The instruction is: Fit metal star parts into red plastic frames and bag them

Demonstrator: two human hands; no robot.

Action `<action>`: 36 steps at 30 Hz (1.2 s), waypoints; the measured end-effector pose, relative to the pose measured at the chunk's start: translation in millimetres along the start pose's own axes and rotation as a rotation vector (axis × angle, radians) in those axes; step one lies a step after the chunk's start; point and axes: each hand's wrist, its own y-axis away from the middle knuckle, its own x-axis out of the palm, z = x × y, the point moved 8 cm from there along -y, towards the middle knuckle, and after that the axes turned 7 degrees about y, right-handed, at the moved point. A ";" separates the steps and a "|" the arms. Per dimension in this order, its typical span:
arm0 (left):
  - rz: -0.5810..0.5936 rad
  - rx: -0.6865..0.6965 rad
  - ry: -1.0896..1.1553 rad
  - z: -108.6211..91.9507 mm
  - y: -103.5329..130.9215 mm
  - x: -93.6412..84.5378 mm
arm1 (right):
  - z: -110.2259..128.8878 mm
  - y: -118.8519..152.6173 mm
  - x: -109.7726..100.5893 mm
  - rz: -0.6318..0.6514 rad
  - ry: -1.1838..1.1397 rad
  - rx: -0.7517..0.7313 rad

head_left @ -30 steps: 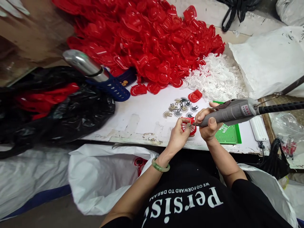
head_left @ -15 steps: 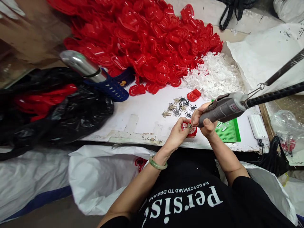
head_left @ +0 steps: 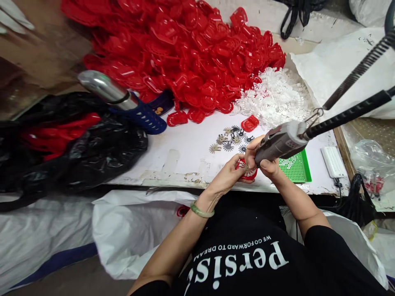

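Note:
My left hand (head_left: 226, 174) is closed on a red plastic piece (head_left: 249, 176) at the table's front edge. A spoked, star-shaped part lies on that piece, partly covered by fingers. In my right hand (head_left: 270, 167) is a grey electric screwdriver (head_left: 282, 139), tilted, its lower end over the red piece. The tip is hidden behind my fingers, which also reach down to the star part. Just beyond my hands lie several grey, black and tan star-shaped parts (head_left: 228, 146). A single red piece (head_left: 249, 123) rests behind them.
A big heap of red plastic pieces (head_left: 185, 53) fills the back, with white star-shaped parts (head_left: 277, 98) beside it. A green perforated tray (head_left: 304, 172) stands at right. At left are a blue holder (head_left: 151, 121) and a black bag (head_left: 123, 142). A spring (head_left: 354, 74) holds the screwdriver.
The screwdriver has shifted a little left and tilted more upright. My right fingers have moved down over the red piece. My left hand still holds the piece in nearly the same place.

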 end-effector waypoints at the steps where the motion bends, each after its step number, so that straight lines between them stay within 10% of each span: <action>1: -0.001 0.007 0.018 0.0 0.8 -0.7 | 4.0 -2.1 -2.1 -0.033 -0.014 -0.024; 9: -0.108 0.074 0.209 -6.0 24.9 -37.8 | 87.5 7.2 -72.6 -0.546 0.129 -0.308; 17: -0.462 0.353 0.118 -26.2 103.3 -116.9 | 77.4 66.9 -152.1 -0.887 0.549 -0.100; 22: -0.708 0.487 0.207 -19.7 175.5 -177.6 | 86.1 70.2 -159.8 -0.913 0.564 -0.132; 28: -0.833 0.509 0.428 18.8 207.6 -223.6 | 90.6 63.6 -166.0 -0.945 0.633 -0.106; 33: -1.127 0.450 0.145 57.5 221.9 -272.9 | 94.9 70.3 -174.8 -0.935 0.904 -0.033; 36: -1.236 0.275 -0.109 72.8 223.7 -294.6 | 121.0 95.3 -142.6 -1.057 1.196 -0.287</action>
